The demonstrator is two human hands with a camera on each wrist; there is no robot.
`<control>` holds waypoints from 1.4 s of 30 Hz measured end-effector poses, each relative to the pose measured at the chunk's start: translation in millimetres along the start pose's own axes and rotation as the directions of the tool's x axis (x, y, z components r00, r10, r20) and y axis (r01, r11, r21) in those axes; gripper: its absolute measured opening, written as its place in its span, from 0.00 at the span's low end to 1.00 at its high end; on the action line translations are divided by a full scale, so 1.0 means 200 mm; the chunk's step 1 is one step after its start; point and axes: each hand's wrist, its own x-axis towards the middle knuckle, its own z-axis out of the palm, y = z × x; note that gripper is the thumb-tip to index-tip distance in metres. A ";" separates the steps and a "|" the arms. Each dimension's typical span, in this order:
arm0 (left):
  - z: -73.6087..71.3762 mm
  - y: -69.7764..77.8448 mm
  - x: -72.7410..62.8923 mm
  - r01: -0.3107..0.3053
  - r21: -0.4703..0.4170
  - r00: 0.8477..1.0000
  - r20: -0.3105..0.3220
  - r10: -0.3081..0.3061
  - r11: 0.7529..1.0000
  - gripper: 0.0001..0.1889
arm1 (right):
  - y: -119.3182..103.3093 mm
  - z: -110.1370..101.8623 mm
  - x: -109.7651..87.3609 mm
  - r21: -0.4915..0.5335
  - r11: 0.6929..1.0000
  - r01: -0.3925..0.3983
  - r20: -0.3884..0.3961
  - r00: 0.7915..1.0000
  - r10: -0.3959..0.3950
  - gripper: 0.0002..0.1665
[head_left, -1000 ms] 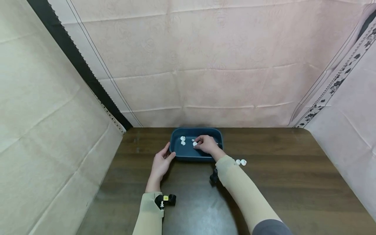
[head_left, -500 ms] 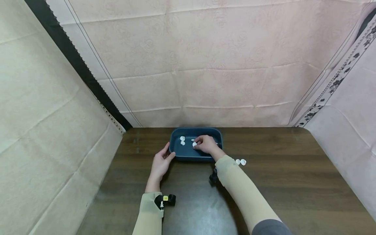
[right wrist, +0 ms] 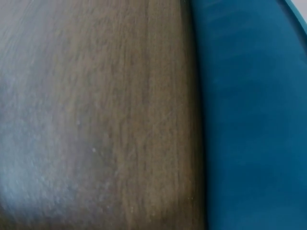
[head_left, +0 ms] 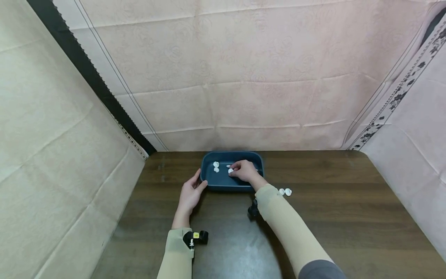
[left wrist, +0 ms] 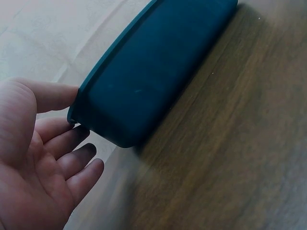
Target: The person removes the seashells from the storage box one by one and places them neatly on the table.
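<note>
A dark blue rectangular tray [head_left: 223, 183] sits on the wooden table. My left hand [head_left: 189, 195] holds its left front corner; in the left wrist view the thumb [left wrist: 56, 97] lies at the rim and the fingers [left wrist: 72, 139] spread below it. My right hand [head_left: 244, 171] reaches into the tray, fingertips together on a small white roundish piece [head_left: 230, 171] at the tray floor. Two similar white pieces [head_left: 216, 164] lie in the tray's left part, one behind the other. Bits of white show beside the right fingers, partly hidden by the hand. The right wrist view misses that hand.
Two more white roundish pieces [head_left: 288, 192] lie side by side on the table [head_left: 334, 205], right of the tray by the right sleeve [head_left: 285, 217]. A pale cloth backdrop [head_left: 258, 97] hangs right behind the tray, and cloth walls flank both sides.
</note>
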 end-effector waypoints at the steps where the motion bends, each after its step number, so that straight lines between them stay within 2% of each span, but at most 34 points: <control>1: 0.00 0.00 0.00 -0.001 -0.001 1.000 0.001 0.001 1.000 0.32 | 0.00 0.00 0.00 0.001 1.000 -0.002 0.002 1.000 0.002 0.16; 19: 0.00 0.00 -0.01 0.002 -0.009 1.000 0.003 -0.002 1.000 0.33 | 0.02 0.00 0.01 0.038 0.999 -0.004 0.013 1.000 0.004 0.15; 25: 0.00 0.00 0.00 0.011 -0.005 1.000 0.001 -0.011 1.000 0.32 | 0.02 -0.02 0.01 0.108 0.994 -0.007 0.027 1.000 0.004 0.17; 29: -0.01 0.00 0.00 0.011 -0.003 1.000 0.000 -0.011 1.000 0.33 | -0.01 -0.06 0.00 0.207 0.978 0.004 0.030 0.999 -0.011 0.20; 34: -0.01 0.00 0.00 0.004 -0.004 1.000 0.002 -0.004 1.000 0.33 | -0.07 -0.13 -0.03 0.338 0.941 0.035 0.035 0.998 -0.050 0.24; 38: -0.01 0.00 0.00 0.016 0.004 1.000 0.006 -0.016 1.000 0.33 | -0.11 -0.18 -0.08 0.400 0.915 0.054 0.031 0.997 -0.073 0.25; 42: -0.01 0.00 0.00 0.032 -0.001 0.999 0.004 -0.032 0.999 0.32 | -0.13 -0.23 -0.13 0.420 0.903 0.091 0.007 0.995 -0.103 0.24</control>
